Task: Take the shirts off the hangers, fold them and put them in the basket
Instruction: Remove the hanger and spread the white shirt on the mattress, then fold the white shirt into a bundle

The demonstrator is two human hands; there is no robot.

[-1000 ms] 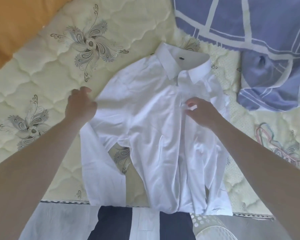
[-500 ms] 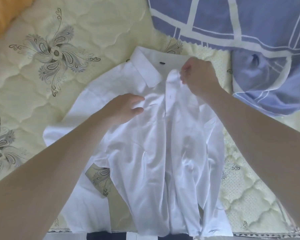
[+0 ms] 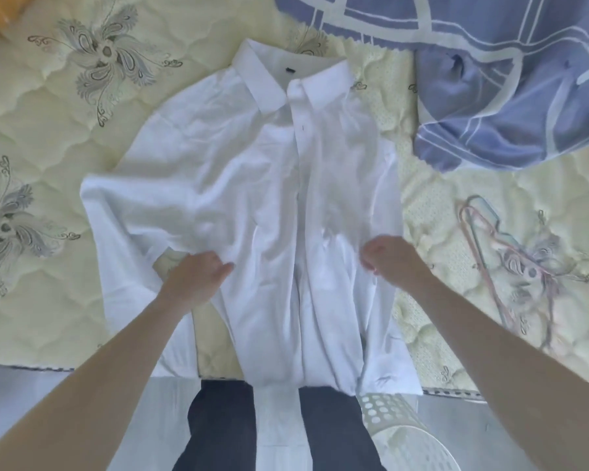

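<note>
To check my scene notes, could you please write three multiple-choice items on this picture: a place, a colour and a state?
1. Where do the hangers lie? A in the basket; B on the mattress, right of the shirt; C on the pillow.
2. What colour is the blanket? A red; B green; C blue with white lines.
3. How is the shirt? A spread out, front up; B on a hanger; C folded small.
Answers: 1 B, they rest on the quilting beside the shirt; 2 C, blue cloth crossed by white bands; 3 A, collar and placket face up.
</note>
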